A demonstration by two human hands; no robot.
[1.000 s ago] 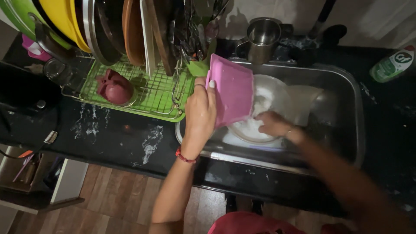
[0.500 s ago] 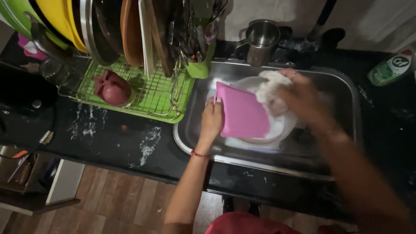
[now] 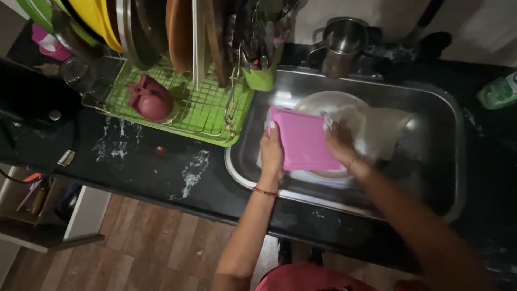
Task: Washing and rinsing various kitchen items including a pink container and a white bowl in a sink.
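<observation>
My left hand [image 3: 271, 152]: clamped on pink lid [image 3: 304, 139], held over sink [image 3: 431, 102]. My right hand [image 3: 340, 141]: fingers closed on white cloth [image 3: 344, 116], pressed vs lid.

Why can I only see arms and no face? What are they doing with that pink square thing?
The camera sits on the person's head and looks down, so you see what that person sees: their own two arms. The left hand holds a flat pink square lid by its edge, over a steel sink. The right hand presses a white soapy cloth against the lid. Under them in the sink lies a pale round plate. Left of the sink, a green drying rack on the black counter holds plates standing on edge and a dark red bowl. A steel mug stands behind the sink.
</observation>
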